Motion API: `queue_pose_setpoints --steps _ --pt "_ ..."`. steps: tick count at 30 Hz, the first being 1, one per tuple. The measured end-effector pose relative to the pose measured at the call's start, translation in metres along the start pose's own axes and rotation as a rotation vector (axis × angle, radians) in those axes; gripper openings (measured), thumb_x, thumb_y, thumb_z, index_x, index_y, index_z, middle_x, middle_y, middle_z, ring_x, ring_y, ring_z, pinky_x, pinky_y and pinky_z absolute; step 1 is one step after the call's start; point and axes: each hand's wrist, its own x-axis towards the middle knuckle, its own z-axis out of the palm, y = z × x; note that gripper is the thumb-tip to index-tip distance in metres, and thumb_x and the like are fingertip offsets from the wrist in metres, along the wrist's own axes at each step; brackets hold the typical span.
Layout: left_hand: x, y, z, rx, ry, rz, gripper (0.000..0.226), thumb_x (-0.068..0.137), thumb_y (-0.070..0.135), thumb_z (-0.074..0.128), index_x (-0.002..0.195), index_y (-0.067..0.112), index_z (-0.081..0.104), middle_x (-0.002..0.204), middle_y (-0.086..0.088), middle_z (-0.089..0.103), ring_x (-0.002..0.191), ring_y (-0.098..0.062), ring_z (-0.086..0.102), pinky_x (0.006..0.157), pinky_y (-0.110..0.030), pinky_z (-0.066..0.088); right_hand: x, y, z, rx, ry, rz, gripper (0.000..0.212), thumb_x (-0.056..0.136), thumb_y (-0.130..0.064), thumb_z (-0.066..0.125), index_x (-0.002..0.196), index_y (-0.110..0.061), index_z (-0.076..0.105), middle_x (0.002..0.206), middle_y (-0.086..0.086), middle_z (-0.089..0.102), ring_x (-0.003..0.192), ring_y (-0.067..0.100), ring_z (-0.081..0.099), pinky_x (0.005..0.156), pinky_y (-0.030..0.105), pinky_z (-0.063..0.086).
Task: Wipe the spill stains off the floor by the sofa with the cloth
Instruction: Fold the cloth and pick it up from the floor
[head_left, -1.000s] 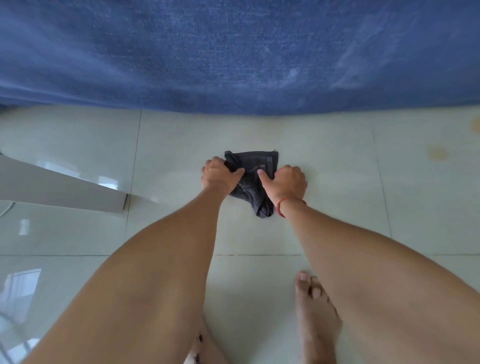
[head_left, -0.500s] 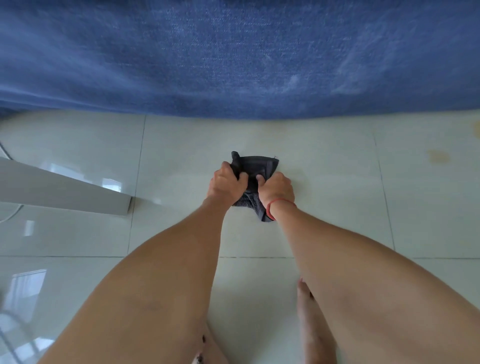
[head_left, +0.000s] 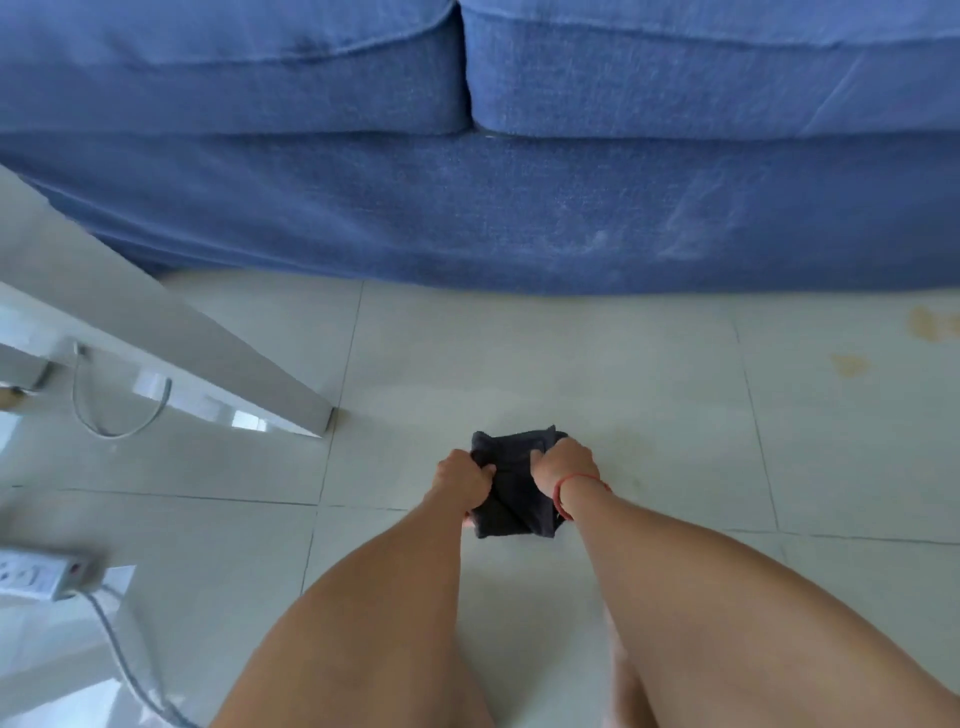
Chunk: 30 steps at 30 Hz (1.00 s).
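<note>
Head view: both bare hands, the left hand (head_left: 464, 478) and the right hand (head_left: 563, 466) with a red cord bracelet (head_left: 566, 492) at its wrist, clench a bunched dark grey cloth (head_left: 511, 493) over the pale glossy tile floor (head_left: 571, 379); whether it touches the tiles cannot be told. Yellowish spill stains (head_left: 851, 365) lie well to the right, near the blue fabric sofa (head_left: 519, 208). At left, a white power strip (head_left: 36, 571) is blurred and cut off.
</note>
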Motion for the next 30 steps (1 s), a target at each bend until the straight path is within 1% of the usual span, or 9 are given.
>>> queue_pose_setpoints --steps 4,6,10,16,19,22,25,27,30 --pt "-0.049 0.012 -0.059 -0.267 0.083 0.092 0.045 0.096 0.029 0.051 0.122 -0.008 0.057 0.11 -0.026 0.066 0.099 -0.043 0.068 0.068 -0.041 0.059 -0.052 -0.039 -0.039 0.178 0.111 -0.24 0.04 0.093 -0.033 0.051 0.111 0.001 0.061 0.118 0.022 0.063 0.111 0.037 0.059 0.091 0.036 0.047" --pt "-0.081 0.025 -0.099 -0.355 0.177 0.179 0.045 0.098 0.028 0.049 0.124 -0.008 0.057 0.112 -0.027 0.064 0.095 -0.04 0.066 0.063 -0.037 0.052 -0.081 -0.073 -0.065 0.239 0.177 -0.378 0.04 0.093 -0.033 0.053 0.11 0.002 0.062 0.117 0.023 0.064 0.111 0.038 0.058 0.092 0.037 0.046" --pt "-0.162 0.037 -0.181 -0.526 0.393 0.326 0.044 0.097 0.03 0.048 0.127 -0.001 0.056 0.121 -0.019 0.062 0.101 -0.036 0.063 0.084 -0.045 0.057 -0.154 -0.15 -0.108 0.29 0.307 -0.608 0.043 0.094 -0.034 0.051 0.114 0.004 0.057 0.125 0.024 0.059 0.119 0.038 0.051 0.096 0.039 0.041" --pt "-0.277 -0.023 -0.276 -0.621 0.725 0.396 0.046 0.098 0.033 0.044 0.125 -0.002 0.057 0.123 -0.021 0.06 0.113 -0.037 0.059 0.092 -0.046 0.053 -0.272 -0.233 -0.095 0.347 0.25 -0.874 0.039 0.093 -0.032 0.051 0.11 0.003 0.06 0.119 0.023 0.062 0.112 0.038 0.056 0.09 0.036 0.045" --pt "-0.321 -0.079 -0.306 -0.648 0.874 0.349 0.044 0.099 0.031 0.041 0.124 -0.001 0.056 0.116 -0.015 0.059 0.1 -0.03 0.056 0.082 -0.033 0.048 -0.334 -0.26 -0.065 0.372 0.129 -0.946 0.037 0.092 -0.031 0.049 0.104 0.002 0.062 0.117 0.022 0.065 0.11 0.038 0.058 0.091 0.036 0.046" --pt "-0.362 -0.141 -0.319 -0.7 0.989 0.275 0.042 0.1 0.031 0.04 0.126 0.001 0.054 0.12 -0.016 0.058 0.098 -0.031 0.054 0.076 -0.031 0.044 -0.389 -0.278 -0.025 0.332 0.026 -1.047 0.024 0.092 -0.029 0.049 0.09 -0.007 0.059 0.115 0.024 0.065 0.108 0.037 0.059 0.085 0.032 0.046" --pt "-0.399 -0.207 -0.316 -0.752 1.089 0.176 0.043 0.099 0.032 0.039 0.125 0.001 0.053 0.122 -0.018 0.059 0.099 -0.031 0.055 0.08 -0.033 0.048 -0.441 -0.287 0.02 0.281 -0.122 -1.103 0.033 0.094 -0.029 0.05 0.104 -0.001 0.063 0.115 0.021 0.064 0.11 0.036 0.059 0.086 0.033 0.045" --pt "-0.414 -0.246 -0.311 -0.756 1.081 0.074 0.045 0.099 0.034 0.037 0.128 0.002 0.049 0.124 -0.017 0.058 0.098 -0.031 0.056 0.079 -0.035 0.051 -0.466 -0.288 0.048 0.24 -0.197 -1.116 0.032 0.095 -0.029 0.05 0.108 -0.002 0.06 0.114 0.02 0.062 0.115 0.036 0.057 0.086 0.033 0.045" --pt "-0.422 -0.284 -0.3 -0.708 0.89 -0.141 0.058 0.098 0.043 0.035 0.139 0.002 0.034 0.133 -0.019 0.052 0.107 -0.037 0.059 0.083 -0.047 0.057 -0.477 -0.287 0.082 0.181 -0.251 -1.039 0.048 0.094 -0.034 0.048 0.129 -0.002 0.05 0.135 0.018 0.054 0.124 0.036 0.051 0.105 0.039 0.04"
